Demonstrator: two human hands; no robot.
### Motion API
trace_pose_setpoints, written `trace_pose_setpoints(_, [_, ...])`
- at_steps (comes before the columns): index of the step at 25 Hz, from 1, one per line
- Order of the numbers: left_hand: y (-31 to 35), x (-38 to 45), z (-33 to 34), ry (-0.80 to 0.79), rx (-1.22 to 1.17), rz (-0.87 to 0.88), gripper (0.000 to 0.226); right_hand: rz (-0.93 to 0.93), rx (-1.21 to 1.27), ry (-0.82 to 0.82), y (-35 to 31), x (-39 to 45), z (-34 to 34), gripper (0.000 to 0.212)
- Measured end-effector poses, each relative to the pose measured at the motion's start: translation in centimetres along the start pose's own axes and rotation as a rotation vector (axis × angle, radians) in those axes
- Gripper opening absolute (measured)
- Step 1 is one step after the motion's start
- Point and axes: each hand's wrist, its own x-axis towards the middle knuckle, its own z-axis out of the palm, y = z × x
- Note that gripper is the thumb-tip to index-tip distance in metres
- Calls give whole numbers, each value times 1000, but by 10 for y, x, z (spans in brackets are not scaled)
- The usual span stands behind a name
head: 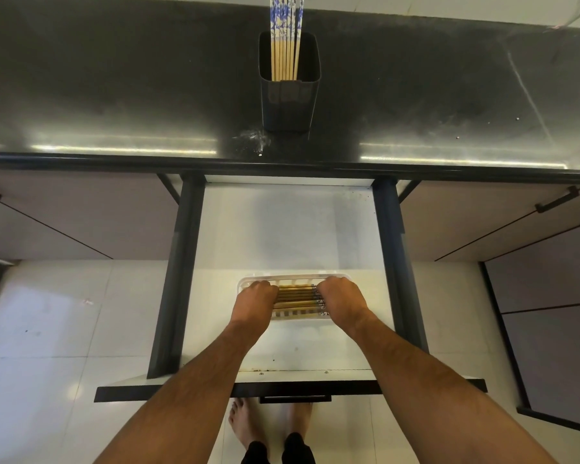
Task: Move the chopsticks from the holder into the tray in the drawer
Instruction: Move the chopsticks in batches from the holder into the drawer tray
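My left hand (256, 298) and right hand (341, 297) both sit over the tray (248, 282), which lies in the open drawer (282, 226). A row of chopsticks (297, 298) lies flat across the tray, between my 2 hands. My fingers curl down over the ends of that row, left on one end and right on the other; I cannot tell whether they actually clamp the sticks. Beyond the tray, up on the counter (114, 95), the holder (289, 82) has more chopsticks (285, 35) standing upright in it.
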Motion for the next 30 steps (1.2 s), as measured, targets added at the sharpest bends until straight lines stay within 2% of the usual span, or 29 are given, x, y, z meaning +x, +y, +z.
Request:
trace_pose_setpoints(5, [-1, 1, 0, -24, -33, -3, 17, -61, -30, 3, -9, 2, 4, 16])
trace_pose_setpoints(9, [-3, 2, 0, -64, -79, -19, 18, -40, -6, 70, -5, -1, 6, 21])
trace_pose_setpoints(12, [-2, 5, 1, -94, -97, -6, 19, -3, -33, 15, -5, 1, 6, 20])
trace_pose_setpoints(16, [-1, 7, 1, -91, -67, 7, 20, 4, -64, 22, -9, 4, 6, 18])
trace_pose_setpoints(26, [-1, 3, 5, 8, -60, 37, 14, 80, 91, 72, -8, -2, 17, 20])
trace_pose_setpoints(30, [3, 0, -3, 109, 45, 102, 18, 24, 93, 197, -13, -11, 10, 24])
